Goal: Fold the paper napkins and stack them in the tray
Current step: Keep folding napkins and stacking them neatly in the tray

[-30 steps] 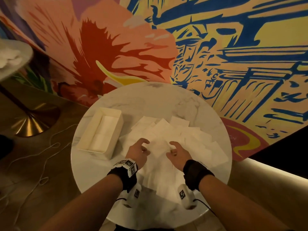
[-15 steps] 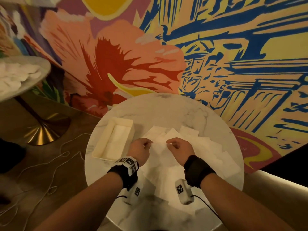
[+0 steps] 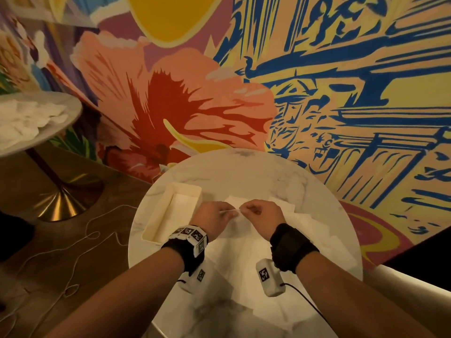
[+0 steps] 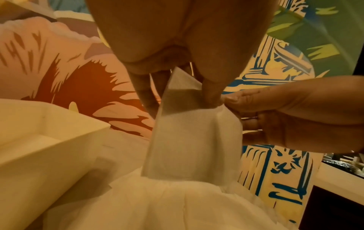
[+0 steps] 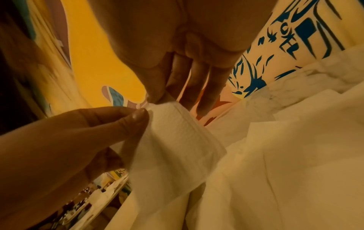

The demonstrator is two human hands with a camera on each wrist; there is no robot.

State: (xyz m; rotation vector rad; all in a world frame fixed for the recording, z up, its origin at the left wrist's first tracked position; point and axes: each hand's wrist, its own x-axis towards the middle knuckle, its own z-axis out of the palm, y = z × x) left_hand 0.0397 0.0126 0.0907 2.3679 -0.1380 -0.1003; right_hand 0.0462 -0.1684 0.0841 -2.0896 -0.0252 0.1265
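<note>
On your left sits the tray [image 3: 156, 217], a pale open box near the table's [image 3: 244, 172] left edge with what looks like folded paper already lying in it. Just beside it, your left hand [image 3: 211, 219] pinches the napkin [image 4: 192, 140] at its top edge between thumb and forefinger, the other fingers curled loosely behind. The sheet hangs lifted above the loose pile of napkins [image 3: 300, 230] spread over the middle of the table. Your right hand [image 3: 262, 213] pinches the same top edge, thumb against fingertip, almost touching the left.

Expect this paper to be nearly weightless, limp and easy to tear or crumple; it probably won't hold a crease until you press it flat. Take it by the corners, as you do now, and keep light tension so the halves line up.

The head view shows only a thin white edge between your knuckles, plus where the tray lies. The left wrist view shows the sheet doubled and hanging down towards the pile. The right wrist view shows its embossed border and your right fingers [image 5: 204, 87] held straight behind it.
</note>
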